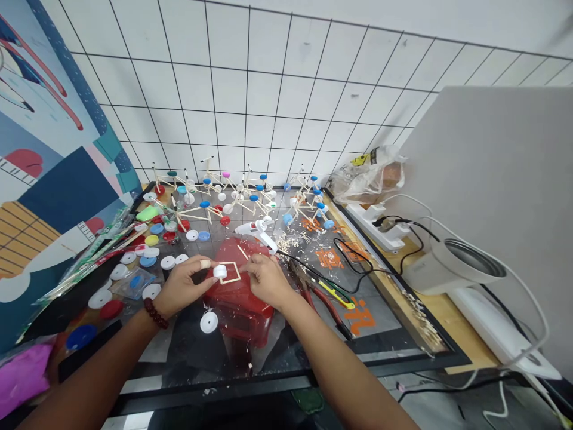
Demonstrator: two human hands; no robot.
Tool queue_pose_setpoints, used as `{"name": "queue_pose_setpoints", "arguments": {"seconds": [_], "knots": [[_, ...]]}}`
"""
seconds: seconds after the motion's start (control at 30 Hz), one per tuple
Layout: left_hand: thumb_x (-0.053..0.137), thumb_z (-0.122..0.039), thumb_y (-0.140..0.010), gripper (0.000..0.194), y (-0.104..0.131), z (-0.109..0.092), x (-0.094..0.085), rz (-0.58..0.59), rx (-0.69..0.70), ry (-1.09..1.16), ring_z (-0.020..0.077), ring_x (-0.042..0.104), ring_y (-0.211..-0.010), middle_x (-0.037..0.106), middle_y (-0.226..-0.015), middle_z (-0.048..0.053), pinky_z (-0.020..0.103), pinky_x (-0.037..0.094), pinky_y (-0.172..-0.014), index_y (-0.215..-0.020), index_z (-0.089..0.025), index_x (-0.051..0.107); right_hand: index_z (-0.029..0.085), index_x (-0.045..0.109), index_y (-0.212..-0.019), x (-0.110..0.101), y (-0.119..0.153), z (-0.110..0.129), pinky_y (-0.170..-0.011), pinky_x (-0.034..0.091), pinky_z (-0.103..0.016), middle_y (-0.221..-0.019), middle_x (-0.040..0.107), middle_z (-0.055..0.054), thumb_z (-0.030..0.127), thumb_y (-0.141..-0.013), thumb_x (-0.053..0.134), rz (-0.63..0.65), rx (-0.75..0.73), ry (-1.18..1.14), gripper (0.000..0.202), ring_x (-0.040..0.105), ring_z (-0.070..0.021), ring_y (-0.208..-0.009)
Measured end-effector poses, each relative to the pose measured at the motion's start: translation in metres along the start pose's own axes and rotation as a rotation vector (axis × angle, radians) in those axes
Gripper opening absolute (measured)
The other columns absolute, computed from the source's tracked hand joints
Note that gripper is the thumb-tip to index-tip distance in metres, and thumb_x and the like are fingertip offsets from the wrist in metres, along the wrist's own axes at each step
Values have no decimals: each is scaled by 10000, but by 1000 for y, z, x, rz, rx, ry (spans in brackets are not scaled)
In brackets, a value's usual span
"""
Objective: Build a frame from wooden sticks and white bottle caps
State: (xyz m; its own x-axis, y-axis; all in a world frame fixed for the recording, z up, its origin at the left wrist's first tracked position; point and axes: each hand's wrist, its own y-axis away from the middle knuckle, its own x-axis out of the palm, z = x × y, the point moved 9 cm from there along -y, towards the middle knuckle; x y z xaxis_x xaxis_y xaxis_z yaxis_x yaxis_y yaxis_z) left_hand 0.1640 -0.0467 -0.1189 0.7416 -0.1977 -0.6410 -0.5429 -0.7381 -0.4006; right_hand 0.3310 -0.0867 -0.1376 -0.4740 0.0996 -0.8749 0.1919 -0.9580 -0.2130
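Observation:
My left hand (pixel 181 288), with a tape-like wrap on one finger and a dark bead bracelet, pinches a small white bottle cap (pixel 219 272). A four-sided frame of thin wooden sticks (pixel 230 280) is against the cap. At the frame's right corner, the bent fingers of my right hand (pixel 267 279) are closed on the stick; the fingertips are partly hidden. Both hands are above an upturned red plastic stool (pixel 248 310). A white glue gun (pixel 257 230) lies just behind them. Below my left hand lies a white disc-shaped cap (pixel 208 322).
Stick structures with coloured caps (pixel 255 197) line the back. Loose caps (pixel 168 263) lie left. Red-handled pliers (pixel 331 310), a yellow cutter (pixel 335 294) and black cable (pixel 358 272) lie right. A power strip (pixel 376 227) and white cylinder (pixel 452 266) stand beyond the frame's edge.

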Motion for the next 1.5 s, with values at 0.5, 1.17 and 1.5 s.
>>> {"name": "queue_pose_setpoints", "arguments": {"seconds": [0.5,1.17,1.5], "knots": [[678,-295,-811,285,1,1,-8,-89,11,0,190,677,-906,675,-1064,73,319,576,-824,-1078,-200,704,227,707,-1081,-12,-1,-8,-839,421,-348,-1043,704,-59,30,-795,501,-117,94,-14,403,628,-215,-964],[614,-331,-842,182,2,-7,-40,-348,64,-38,172,660,-844,703,-859,41,314,530,-822,-750,-195,691,200,635,-779,-64,16,18,-729,429,-280,-746,643,-40,374,-946,529,-484,-152,-59,264,576,-164,-726],[534,-319,-888,238,5,-7,-41,-359,103,-29,174,657,-825,707,-853,66,304,511,-778,-774,-176,687,181,615,-752,-65,22,31,-696,402,-275,-690,592,-39,371,-992,417,-524,-247,-17,365,539,-157,-680]]}}
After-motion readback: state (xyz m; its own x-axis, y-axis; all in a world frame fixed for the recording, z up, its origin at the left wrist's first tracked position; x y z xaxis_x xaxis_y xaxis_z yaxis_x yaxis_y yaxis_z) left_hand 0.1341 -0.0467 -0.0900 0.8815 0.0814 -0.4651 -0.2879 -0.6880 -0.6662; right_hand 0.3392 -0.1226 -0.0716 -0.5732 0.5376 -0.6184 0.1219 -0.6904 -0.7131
